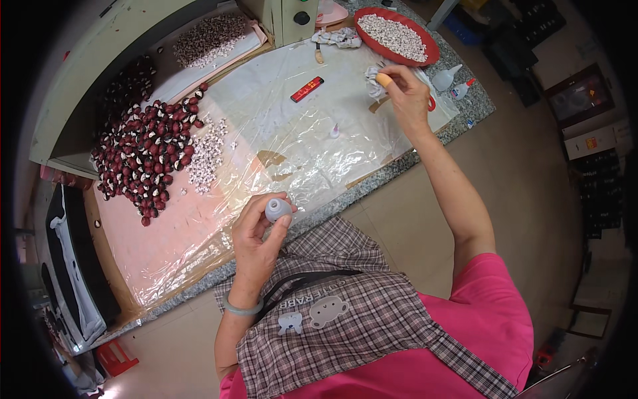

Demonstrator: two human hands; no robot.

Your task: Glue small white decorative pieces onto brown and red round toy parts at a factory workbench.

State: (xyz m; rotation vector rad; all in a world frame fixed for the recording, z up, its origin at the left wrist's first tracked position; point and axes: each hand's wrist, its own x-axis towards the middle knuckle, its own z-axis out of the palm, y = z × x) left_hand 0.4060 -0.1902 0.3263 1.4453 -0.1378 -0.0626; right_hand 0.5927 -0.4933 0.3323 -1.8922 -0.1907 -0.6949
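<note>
Upright in my left hand (254,233) is a small translucent grey-white squeeze bottle (279,210), its open mouth tilted up and no nozzle on it. The fingers and thumb close round its sides, over the near edge of the table. Farther off to the right, my right hand (410,100) pinches a crumpled white cloth (373,81); an orange-tan cover wraps one finger. Between the hands, a small pointed nozzle (335,132) lies on the plastic sheet (306,143). A red loop handle (432,104) shows partly behind my right hand.
Dark red-and-white beads (149,149) are heaped at left beside small white pieces (207,156). A red tray (399,40) of white pieces stands at far right, near two glue bottles (446,78). A red lighter-like stick (307,90) lies mid-table. Behind stands a metal cabinet (166,53).
</note>
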